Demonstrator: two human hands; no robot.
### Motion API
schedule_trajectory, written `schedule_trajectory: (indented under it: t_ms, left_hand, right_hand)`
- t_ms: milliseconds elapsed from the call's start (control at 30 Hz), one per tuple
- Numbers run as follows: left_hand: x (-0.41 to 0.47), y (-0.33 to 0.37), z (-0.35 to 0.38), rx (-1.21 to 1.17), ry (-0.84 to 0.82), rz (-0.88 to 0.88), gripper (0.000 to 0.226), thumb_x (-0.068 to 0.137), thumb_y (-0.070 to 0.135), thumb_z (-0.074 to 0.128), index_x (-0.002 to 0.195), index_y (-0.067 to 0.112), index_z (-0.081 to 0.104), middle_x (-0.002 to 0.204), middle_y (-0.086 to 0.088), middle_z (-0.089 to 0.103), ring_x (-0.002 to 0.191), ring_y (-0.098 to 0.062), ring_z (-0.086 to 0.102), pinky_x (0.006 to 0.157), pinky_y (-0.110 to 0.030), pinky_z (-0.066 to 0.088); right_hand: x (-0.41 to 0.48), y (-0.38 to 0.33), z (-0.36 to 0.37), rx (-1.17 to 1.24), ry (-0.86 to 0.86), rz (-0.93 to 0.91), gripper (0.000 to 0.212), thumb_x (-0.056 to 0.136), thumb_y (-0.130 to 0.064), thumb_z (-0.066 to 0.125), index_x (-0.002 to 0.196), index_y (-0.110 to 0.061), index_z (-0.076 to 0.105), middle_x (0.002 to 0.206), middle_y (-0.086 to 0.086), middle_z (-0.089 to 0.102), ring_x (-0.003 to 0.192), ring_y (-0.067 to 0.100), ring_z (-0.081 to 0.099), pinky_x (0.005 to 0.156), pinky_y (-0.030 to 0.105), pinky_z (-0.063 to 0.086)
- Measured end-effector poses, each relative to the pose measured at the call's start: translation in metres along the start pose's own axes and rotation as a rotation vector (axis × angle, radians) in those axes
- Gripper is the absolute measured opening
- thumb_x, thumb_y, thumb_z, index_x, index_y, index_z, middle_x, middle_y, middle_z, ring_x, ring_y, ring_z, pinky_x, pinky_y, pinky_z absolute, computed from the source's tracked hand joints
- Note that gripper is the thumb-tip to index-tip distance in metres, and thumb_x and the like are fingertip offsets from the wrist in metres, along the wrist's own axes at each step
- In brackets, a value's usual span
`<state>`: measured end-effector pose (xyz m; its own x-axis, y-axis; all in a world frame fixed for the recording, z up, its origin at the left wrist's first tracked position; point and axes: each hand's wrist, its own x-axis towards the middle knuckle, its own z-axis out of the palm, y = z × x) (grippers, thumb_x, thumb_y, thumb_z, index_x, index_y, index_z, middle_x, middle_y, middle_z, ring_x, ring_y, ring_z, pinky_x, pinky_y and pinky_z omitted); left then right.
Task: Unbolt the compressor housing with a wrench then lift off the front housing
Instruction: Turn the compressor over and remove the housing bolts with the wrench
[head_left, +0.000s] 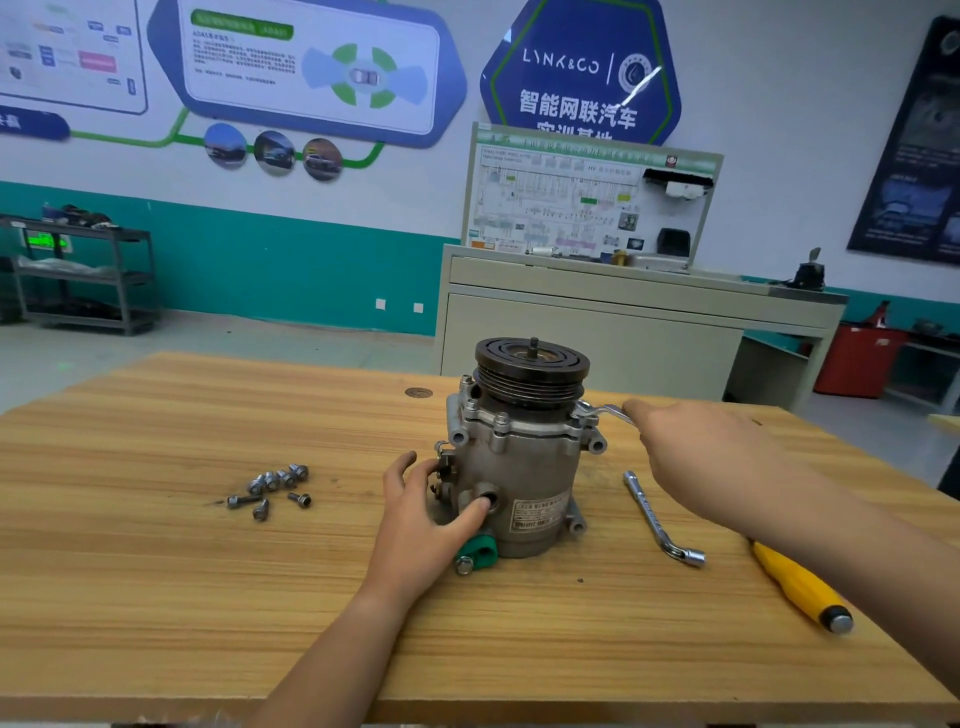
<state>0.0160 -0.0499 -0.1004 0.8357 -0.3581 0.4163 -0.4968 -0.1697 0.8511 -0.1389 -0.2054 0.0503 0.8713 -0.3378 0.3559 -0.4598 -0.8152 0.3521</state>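
A grey metal compressor (519, 467) stands upright on the wooden table (156, 571), its black grooved pulley (531, 366) on top. Bolts show around the flange of the front housing (519, 423) under the pulley. A silver wrench (605, 413) sits on a bolt at the flange's right side, and my right hand (711, 457) holds its handle. My left hand (426, 514) rests against the compressor's lower left side, thumb at a round port and fingers curled round the body.
Several loose bolts (275, 486) lie on the table to the left. An L-shaped socket wrench (660, 519) and a yellow-handled tool (802, 587) lie to the right. A grey training bench (623, 312) stands behind the table, with a shelf cart (83, 275) at far left.
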Motion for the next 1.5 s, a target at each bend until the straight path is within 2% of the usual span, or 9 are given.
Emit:
schedule_trajectory:
  t_ms: [167,433,600,667,833,1033,1100,1200,1500]
  left_hand:
    - [0.001,0.0,0.0,0.002,-0.006,-0.004,0.069,0.074,0.042,0.073,0.133,0.019,0.044,0.146,0.01,0.019,0.117,-0.004,0.036,0.095,-0.02,0.032]
    - [0.001,-0.001,0.0,0.003,0.001,0.0,0.069,0.074,0.041,0.073,0.132,0.019,0.044,0.144,0.009,0.021,0.115,-0.006,0.039,0.094,-0.02,0.033]
    - [0.002,-0.001,0.001,-0.006,0.007,-0.001,0.07,0.072,0.043,0.073,0.132,0.02,0.044,0.143,0.01,0.022,0.115,-0.003,0.038,0.093,-0.019,0.033]
    - [0.001,-0.001,0.002,-0.014,0.014,-0.004,0.07,0.072,0.042,0.074,0.132,0.02,0.044,0.143,0.009,0.022,0.116,-0.004,0.038,0.094,-0.019,0.032]
    - [0.0,-0.001,0.001,-0.006,-0.001,-0.016,0.071,0.073,0.045,0.073,0.133,0.021,0.043,0.144,0.012,0.021,0.117,-0.003,0.037,0.094,-0.02,0.033]
    - [0.002,-0.002,0.001,0.0,0.006,-0.017,0.069,0.074,0.041,0.074,0.133,0.02,0.044,0.145,0.009,0.021,0.119,-0.004,0.037,0.096,-0.021,0.033]
    - [0.001,-0.002,0.001,0.004,0.005,-0.011,0.069,0.074,0.04,0.074,0.133,0.02,0.044,0.145,0.009,0.021,0.119,-0.005,0.037,0.096,-0.021,0.033]
    - [0.001,-0.001,0.001,0.015,0.011,0.002,0.067,0.075,0.038,0.074,0.132,0.019,0.044,0.145,0.007,0.022,0.118,-0.005,0.038,0.095,-0.02,0.032]
    - [0.001,-0.001,0.001,0.013,0.005,0.004,0.069,0.075,0.041,0.073,0.133,0.021,0.043,0.146,0.009,0.02,0.116,-0.004,0.036,0.093,-0.02,0.033]
  right_hand:
    - [0.006,-0.006,-0.016,-0.156,-0.063,-0.116,0.029,0.088,-0.001,0.043,0.113,-0.014,0.048,0.061,-0.004,0.031,0.05,0.01,0.028,0.041,0.021,0.026]
    - [0.021,0.007,-0.02,-0.148,-0.201,-0.205,0.027,0.094,-0.032,0.034,0.109,-0.013,0.046,0.064,-0.004,0.036,0.054,0.009,0.036,0.051,0.024,0.037]
    - [0.033,0.015,-0.011,-0.293,-0.13,-0.222,0.024,0.094,-0.009,0.038,0.118,-0.012,0.042,0.061,-0.004,0.039,0.051,0.011,0.039,0.043,0.023,0.03]
    - [0.042,0.01,-0.007,-0.292,-0.085,-0.17,0.026,0.092,-0.003,0.042,0.117,-0.012,0.045,0.072,-0.002,0.049,0.065,0.016,0.053,0.051,0.026,0.035]
    - [0.062,-0.002,0.01,-0.154,0.077,-0.131,0.026,0.091,0.0,0.041,0.114,-0.009,0.049,0.107,0.006,0.062,0.097,0.025,0.06,0.064,0.029,0.034]
    - [0.056,0.014,0.003,0.536,0.309,0.2,0.031,0.1,-0.02,0.033,0.129,-0.011,0.041,0.066,0.002,0.052,0.058,0.018,0.052,0.05,0.03,0.04]
    - [0.045,0.022,-0.008,0.57,0.199,0.225,0.026,0.1,-0.022,0.034,0.118,-0.009,0.046,0.068,0.003,0.051,0.059,0.019,0.052,0.05,0.032,0.043]
    - [0.024,0.022,-0.017,0.291,-0.07,0.135,0.018,0.096,-0.015,0.039,0.107,-0.012,0.054,0.073,0.0,0.052,0.063,0.015,0.051,0.048,0.025,0.037]
    - [0.014,-0.002,-0.021,0.04,-0.192,-0.016,0.026,0.091,-0.005,0.042,0.111,-0.015,0.055,0.071,-0.002,0.043,0.069,0.014,0.049,0.061,0.026,0.045]
